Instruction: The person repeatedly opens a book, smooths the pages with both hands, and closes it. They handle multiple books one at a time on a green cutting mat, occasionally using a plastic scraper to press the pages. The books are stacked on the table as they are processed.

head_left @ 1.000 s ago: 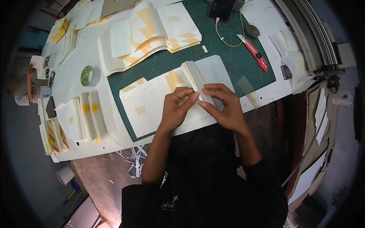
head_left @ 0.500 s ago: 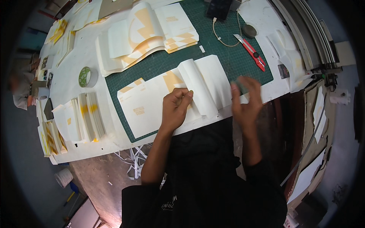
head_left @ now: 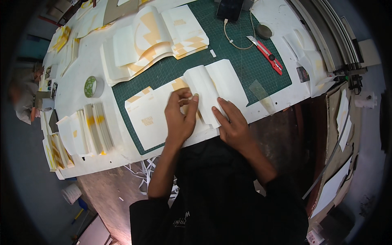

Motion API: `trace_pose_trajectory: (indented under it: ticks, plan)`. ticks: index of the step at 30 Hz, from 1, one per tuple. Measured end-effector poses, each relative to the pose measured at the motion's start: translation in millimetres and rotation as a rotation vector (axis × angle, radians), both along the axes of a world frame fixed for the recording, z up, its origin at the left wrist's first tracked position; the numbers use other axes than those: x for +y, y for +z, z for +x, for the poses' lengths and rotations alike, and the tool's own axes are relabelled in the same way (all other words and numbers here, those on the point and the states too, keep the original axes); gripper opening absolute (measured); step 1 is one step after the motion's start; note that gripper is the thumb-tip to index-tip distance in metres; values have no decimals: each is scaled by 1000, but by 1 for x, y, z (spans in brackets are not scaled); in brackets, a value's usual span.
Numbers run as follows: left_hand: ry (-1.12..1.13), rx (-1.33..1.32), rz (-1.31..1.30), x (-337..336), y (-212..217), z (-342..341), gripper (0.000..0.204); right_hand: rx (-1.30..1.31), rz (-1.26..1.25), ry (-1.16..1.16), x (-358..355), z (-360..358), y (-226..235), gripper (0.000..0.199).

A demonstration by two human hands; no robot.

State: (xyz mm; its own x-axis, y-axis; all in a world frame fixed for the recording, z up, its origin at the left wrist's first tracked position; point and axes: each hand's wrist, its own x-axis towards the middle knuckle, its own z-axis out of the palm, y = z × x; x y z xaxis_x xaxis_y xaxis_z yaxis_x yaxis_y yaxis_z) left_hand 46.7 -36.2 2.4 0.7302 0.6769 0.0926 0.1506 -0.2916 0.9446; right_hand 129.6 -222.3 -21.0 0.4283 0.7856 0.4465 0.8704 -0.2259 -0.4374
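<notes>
A white printed paper sheet (head_left: 143,132) with pale orange patterns lies across the green cutting mat (head_left: 241,67), its middle raised into a folded flap. My left hand (head_left: 179,118) is closed, thumb and forefinger pinching at the left edge of that flap. On the right part of the same sheet, beside the fold, my right hand (head_left: 236,128) rests with its fingers apart and nothing held. A thin see-through strip (head_left: 261,96) lies over the mat's edge, to the right of the sheet.
Behind is a stack of similar sheets (head_left: 185,30). A red cutter (head_left: 267,55) with its blade out lies at right, near a cable (head_left: 232,43) and dark phone (head_left: 229,10). Folded bundles (head_left: 96,126) and a tape roll (head_left: 93,86) stand left. Another person (head_left: 24,98) is far left.
My right hand has come down from the right onto the sheet, uncovering the see-through strip. My left hand stays at the fold, shifted slightly left. The other person shows more at far left.
</notes>
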Motion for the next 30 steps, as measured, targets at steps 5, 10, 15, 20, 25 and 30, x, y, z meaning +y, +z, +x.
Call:
trace_pose_trajectory:
  ticks: [5, 10, 15, 20, 25, 30]
  plan:
    - [-60, -27, 240, 12, -8, -3, 37, -2, -51, 16, 3, -4, 2, 57]
    - [-64, 28, 455, 8, -16, -8, 40, 91, -90, 41, 5, -8, 14, 55]
    - [-123, 82, 687, 9, -25, -7, 44, 77, -95, 34, 11, -6, 31, 53]
    - [-148, 129, 659, 10, -29, -8, 37, 79, -47, 26, 37, 28, 23, 37]
    - [-138, 125, 654, 10, -26, -5, 34, -9, -110, 18, 70, 57, 22, 32]
    - [-130, 140, 673, 9, -25, -6, 35, -71, -149, 13, 72, 59, 19, 30]
